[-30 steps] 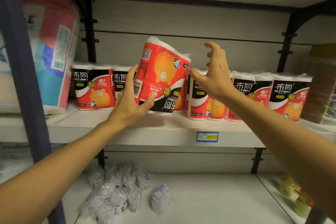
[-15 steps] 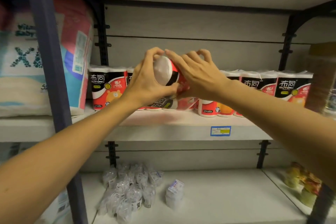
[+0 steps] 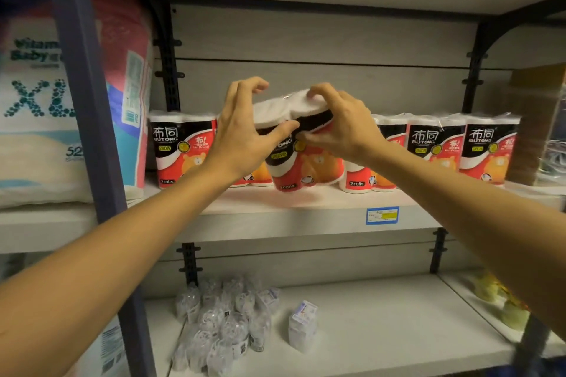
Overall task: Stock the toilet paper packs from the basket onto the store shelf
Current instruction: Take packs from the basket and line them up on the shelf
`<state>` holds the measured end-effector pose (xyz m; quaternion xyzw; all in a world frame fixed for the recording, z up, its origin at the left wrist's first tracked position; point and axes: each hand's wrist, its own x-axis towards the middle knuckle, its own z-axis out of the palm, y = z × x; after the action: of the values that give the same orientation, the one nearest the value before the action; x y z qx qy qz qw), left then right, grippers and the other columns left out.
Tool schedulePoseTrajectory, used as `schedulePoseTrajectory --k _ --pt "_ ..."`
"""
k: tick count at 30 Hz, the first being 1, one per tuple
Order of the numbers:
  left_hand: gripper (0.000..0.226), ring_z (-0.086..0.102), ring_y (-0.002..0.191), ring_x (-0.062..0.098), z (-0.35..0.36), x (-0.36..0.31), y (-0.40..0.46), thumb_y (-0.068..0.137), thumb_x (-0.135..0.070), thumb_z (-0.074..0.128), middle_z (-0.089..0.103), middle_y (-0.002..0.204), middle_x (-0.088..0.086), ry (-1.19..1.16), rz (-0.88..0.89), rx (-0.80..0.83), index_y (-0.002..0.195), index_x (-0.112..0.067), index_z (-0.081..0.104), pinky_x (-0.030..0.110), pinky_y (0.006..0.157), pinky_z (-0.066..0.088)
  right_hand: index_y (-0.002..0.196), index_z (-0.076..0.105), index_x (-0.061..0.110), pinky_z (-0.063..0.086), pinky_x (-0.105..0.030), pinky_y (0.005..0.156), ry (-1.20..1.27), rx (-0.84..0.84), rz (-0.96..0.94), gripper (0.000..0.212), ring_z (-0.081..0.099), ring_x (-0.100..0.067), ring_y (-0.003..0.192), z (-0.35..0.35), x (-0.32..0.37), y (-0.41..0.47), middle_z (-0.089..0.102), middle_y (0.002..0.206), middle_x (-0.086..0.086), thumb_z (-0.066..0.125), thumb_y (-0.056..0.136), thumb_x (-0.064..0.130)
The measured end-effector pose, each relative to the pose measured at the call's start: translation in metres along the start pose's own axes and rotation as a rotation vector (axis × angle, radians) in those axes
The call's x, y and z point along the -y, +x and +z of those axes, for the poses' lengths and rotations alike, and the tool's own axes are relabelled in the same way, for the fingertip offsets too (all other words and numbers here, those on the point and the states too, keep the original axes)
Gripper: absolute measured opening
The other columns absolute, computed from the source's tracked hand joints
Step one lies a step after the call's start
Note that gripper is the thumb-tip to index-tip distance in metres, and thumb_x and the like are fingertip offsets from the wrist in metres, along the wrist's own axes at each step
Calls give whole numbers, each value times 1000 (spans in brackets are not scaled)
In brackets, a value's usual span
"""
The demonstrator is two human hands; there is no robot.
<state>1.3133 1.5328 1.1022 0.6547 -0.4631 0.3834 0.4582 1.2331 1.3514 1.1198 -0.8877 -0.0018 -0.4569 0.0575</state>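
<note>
A red, black and white two-roll toilet paper pack (image 3: pixel 306 159) stands upright on the middle shelf (image 3: pixel 306 217), in front of the row of matching packs. My left hand (image 3: pixel 245 135) grips its upper left side, thumb across the front, fingers arched over the top. My right hand (image 3: pixel 340 122) holds its upper right side, fingertips curled on the white top. Matching packs stand at the left (image 3: pixel 182 148) and at the right (image 3: pixel 487 148). The basket is out of view.
A big diaper bag (image 3: pixel 36 95) fills the left bay behind a dark upright post (image 3: pixel 88 119). A blue price tag (image 3: pixel 382 215) sits on the shelf edge. On the lower shelf lie several clear-wrapped items (image 3: pixel 226 324) and a small white box (image 3: pixel 302 326).
The pack was tilted and upside down in the air; both hands have turned it upright and lowered it onto the shelf. The view has shifted closer.
</note>
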Motion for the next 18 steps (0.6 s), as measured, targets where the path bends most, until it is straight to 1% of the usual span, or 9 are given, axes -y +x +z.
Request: schedulePoseTrajectory --k 2,3,6,9,11,13,15,16,18 --pt "53 42 109 4 -3 11 -4 82 -27 73 44 120 1 35 5 -36 124 -8 46 4 91 30 121 47 20 52 -44 85 134 -41 120 60 58 -29 101 8 -13 -2 61 116 -12 80 73 37" --pt "48 42 107 4 -4 17 -7 84 -23 71 45 119 2 50 -6 -37 122 -8 47 6 91 31 120 48 16 52 -40 87 166 -49 166 59 57 -28 104 11 -19 -2 60 119 -13 81 74 33" --pt "37 41 103 4 -3 33 -14 86 -16 67 44 116 0 68 -114 0 118 -10 49 6 85 30 120 50 12 41 -25 83 160 -9 262 57 47 -18 104 19 -28 2 52 127 -12 81 76 28" --pt "33 42 103 5 4 45 -19 87 -13 65 42 115 -3 40 -215 15 116 -12 50 17 87 35 122 51 10 36 -21 84 128 52 303 57 40 -13 103 32 -32 3 45 129 -10 80 77 27" --pt "31 42 102 5 8 52 -22 87 -12 65 42 114 -3 35 -236 33 114 -12 51 17 86 36 120 51 7 40 -24 90 92 42 310 56 42 -17 108 41 -36 3 42 132 -11 80 76 27" --pt "28 43 101 6 12 57 -25 88 -13 63 42 112 -4 40 -245 67 113 -14 52 9 81 33 118 50 4 41 -32 98 -19 48 265 56 41 -26 117 48 -39 6 37 138 -10 80 77 28" --pt "26 43 100 7 15 62 -27 88 -13 62 43 111 -4 41 -246 88 112 -15 52 0 77 31 123 46 5 36 -35 99 -200 109 188 59 37 -30 119 50 -40 11 37 139 -9 76 81 33" --pt "25 43 99 7 16 64 -27 88 -13 62 43 112 -4 40 -249 94 112 -15 53 -2 76 30 128 43 8 35 -37 99 -274 147 154 63 36 -31 119 51 -39 13 39 137 -10 74 81 37" --pt "25 43 100 6 20 67 -27 88 -12 60 44 113 -3 33 -256 98 112 -15 53 1 77 31 137 36 14 34 -41 101 -378 228 104 80 35 -35 123 54 -37 13 41 136 -12 77 75 45"
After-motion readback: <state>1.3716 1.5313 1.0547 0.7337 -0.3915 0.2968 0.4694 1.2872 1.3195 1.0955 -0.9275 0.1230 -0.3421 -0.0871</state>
